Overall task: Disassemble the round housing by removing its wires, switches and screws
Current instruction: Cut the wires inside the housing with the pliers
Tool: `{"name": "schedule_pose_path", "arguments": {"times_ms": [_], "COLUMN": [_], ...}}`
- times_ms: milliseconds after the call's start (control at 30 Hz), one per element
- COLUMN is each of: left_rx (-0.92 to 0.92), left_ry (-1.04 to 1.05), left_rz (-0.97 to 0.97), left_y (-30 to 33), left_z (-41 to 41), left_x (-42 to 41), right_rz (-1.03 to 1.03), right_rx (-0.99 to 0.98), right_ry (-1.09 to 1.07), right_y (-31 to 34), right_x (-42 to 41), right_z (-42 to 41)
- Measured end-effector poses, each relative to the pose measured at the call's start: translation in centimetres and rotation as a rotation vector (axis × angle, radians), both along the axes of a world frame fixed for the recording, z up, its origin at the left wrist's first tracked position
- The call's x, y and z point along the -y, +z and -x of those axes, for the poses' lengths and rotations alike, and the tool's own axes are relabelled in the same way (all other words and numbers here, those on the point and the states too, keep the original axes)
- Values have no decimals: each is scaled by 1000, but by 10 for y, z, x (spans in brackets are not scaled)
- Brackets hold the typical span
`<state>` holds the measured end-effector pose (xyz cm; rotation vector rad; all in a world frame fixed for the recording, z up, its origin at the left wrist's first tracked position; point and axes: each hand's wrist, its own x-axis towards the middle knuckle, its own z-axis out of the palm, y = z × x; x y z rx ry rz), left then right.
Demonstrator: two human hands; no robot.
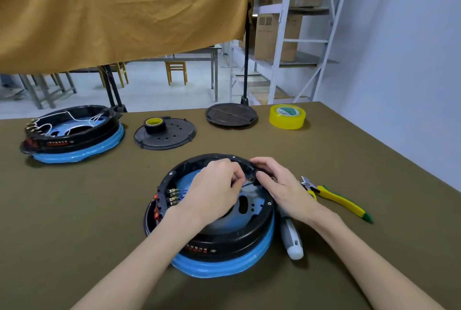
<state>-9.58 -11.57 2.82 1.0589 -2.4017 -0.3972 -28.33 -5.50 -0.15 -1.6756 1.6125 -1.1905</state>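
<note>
While both hands pinch blue wires (243, 183) inside it, the round housing (224, 237) shows black rim over blue base.

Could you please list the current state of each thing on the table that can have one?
Near round housing: cover off, open side up, blue wires still inside.
Left hand: fingers pinching a blue wire.
Right hand: gripping the housing's far rim.
Far housing: open, white wires loose.
Two covers: lying flat, detached.
Yellow tape roll: lying flat.
Pliers: lying unused.
Screwdriver: lying unused.
</note>
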Motion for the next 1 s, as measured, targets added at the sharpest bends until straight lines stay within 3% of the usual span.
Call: {"name": "schedule_pose_path", "arguments": {"times_ms": [167,333,433,567,600,667,767,833,933,1000], "left_rx": [25,-53,-28,-96,-59,88,141,105,226,307], "left_ry": [20,1,-13,32,52,55,-13,20,176,289], "left_rz": [31,-80,-103,135,177,52,-209,-185,-33,9], "left_y": [0,4,10,24,26,29,24,20,18,16], "left_z": [0,-3,-13,-29,-33,-40,-51,-60,-77,-87], "left_x": [-4,-8,-5,12,19,32,37,35,26,23], "right_rz": [-1,21,-79,-258,-293,-298,-146,-115,-176,-147], "right_rx": [-13,-25,-55,-1,21,-43,-414,-428,-292,-390], "right_ry": [-7,17,119,283,296,236,-26,-41,135,160], "right_y": [3,6,22,46,50,49,27,21,36,51], "right_x": [-3,0,12,33,36,36,26,21,29,40], "right_z": [-2,1,5,10,9,3,-3,-4,-12,-25]}}
